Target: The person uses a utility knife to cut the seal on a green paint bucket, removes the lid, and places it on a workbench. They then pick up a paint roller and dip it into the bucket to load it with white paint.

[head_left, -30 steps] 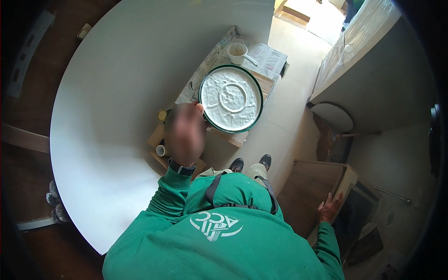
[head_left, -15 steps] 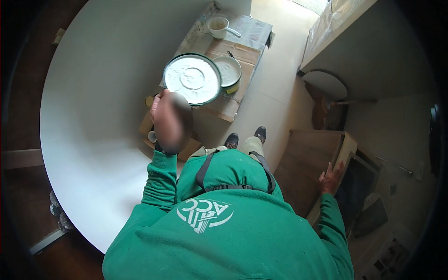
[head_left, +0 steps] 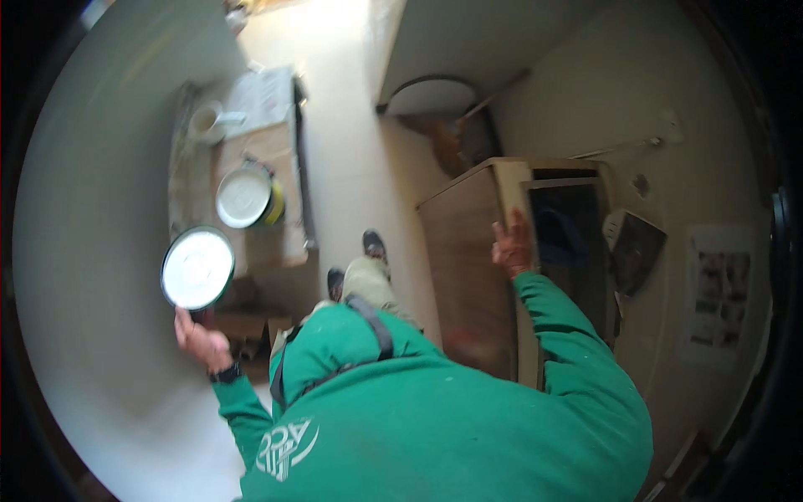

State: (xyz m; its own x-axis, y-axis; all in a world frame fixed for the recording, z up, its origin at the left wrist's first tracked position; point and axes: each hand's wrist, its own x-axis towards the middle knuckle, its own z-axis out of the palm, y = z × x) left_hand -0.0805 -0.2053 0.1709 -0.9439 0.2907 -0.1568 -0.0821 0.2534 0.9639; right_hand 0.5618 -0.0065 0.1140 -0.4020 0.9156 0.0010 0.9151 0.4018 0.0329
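At the left, my left hand [head_left: 202, 341] grips the near rim of a round can lid [head_left: 198, 266], its face coated white. Just beyond the lid, an open paint can [head_left: 244, 198] with white contents stands on a cardboard-covered bench [head_left: 266, 167]. At the right, my right hand [head_left: 514, 247] rests with fingers apart on the pale top edge of a wooden cabinet [head_left: 468, 259] and holds nothing.
A white handled pot [head_left: 209, 123] stands at the bench's far end. A large white panel [head_left: 92, 251] lies along the left. Behind the cabinet are a round-topped panel [head_left: 432, 97] and a long stick [head_left: 499, 92]. A dark-bladed tool [head_left: 637, 251] sits beyond the cabinet's right side.
The view has swung to the right. The lid in my left hand has moved away from the paint can, which now shows whole. My right hand stays at the cabinet's edge.
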